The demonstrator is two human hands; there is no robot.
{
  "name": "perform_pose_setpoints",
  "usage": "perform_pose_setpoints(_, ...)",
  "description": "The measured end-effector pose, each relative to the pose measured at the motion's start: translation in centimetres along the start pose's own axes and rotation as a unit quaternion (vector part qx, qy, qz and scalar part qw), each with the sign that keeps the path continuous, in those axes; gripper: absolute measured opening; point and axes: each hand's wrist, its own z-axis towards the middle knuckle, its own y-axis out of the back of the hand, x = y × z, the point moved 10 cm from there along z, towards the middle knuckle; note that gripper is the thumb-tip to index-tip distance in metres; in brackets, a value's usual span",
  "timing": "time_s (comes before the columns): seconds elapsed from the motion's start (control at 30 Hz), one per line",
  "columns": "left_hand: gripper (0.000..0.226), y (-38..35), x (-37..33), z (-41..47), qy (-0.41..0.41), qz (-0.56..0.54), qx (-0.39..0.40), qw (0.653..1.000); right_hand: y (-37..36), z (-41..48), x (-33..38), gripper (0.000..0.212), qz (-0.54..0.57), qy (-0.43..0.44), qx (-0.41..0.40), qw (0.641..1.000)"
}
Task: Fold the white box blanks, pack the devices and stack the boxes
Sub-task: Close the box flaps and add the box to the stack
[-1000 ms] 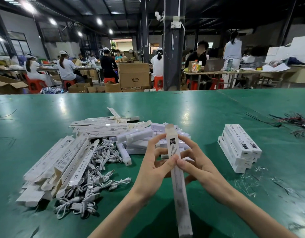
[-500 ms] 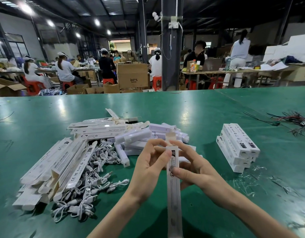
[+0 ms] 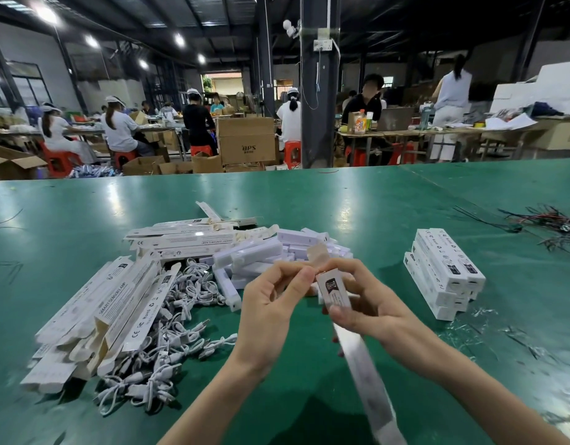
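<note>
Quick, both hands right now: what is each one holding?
Left hand: pinches the end flap of the long white box.
Right hand: grips the long white box just below that end.

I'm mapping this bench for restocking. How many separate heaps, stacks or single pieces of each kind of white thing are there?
Flat box blanks: 2 heaps, the second behind the first
Cables: 1 heap
Devices: 1 heap
Closed boxes: 1 stack
Open-flapped box: 1 piece
Total: 6
</note>
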Motion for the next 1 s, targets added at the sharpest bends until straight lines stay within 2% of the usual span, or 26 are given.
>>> perform_pose_setpoints(0.17,0.011,0.1,-1.3,0.0,-0.014,-0.063,-0.01,0.998,0.0,-0.2,2.1,0.036,-0.041,0.048,0.0,0.998)
perform_pose_setpoints(0.33,0.025,-0.4,-1.0,-0.2,0.016,-0.077,0.005,0.997,-0.4,-0.4,1.7,0.043,-0.06,0.067,0.003,0.996)
perform_pose_setpoints(0.43,0.019,-0.7,-0.4,-0.2,0.048,-0.093,0.03,0.994,-0.2,-0.4,1.5,0.053,-0.071,0.086,-0.011,0.994)
perform_pose_setpoints(0.53,0.018,-1.5,-0.2,-0.5,0.061,-0.106,0.066,0.99,0.0,-0.5,1.3,0.053,-0.081,0.097,-0.019,0.992)
perform_pose_setpoints(0.73,0.017,-0.9,0.4,-0.4,0.076,-0.118,0.035,0.99,0.3,-0.7,0.8,0.057,-0.085,0.103,-0.038,0.99)
perform_pose_setpoints(1.0,0.011,-1.0,0.1,-0.6,0.06,-0.11,0.03,0.992,0.2,-0.7,0.9,0.056,-0.088,0.109,-0.04,0.989)
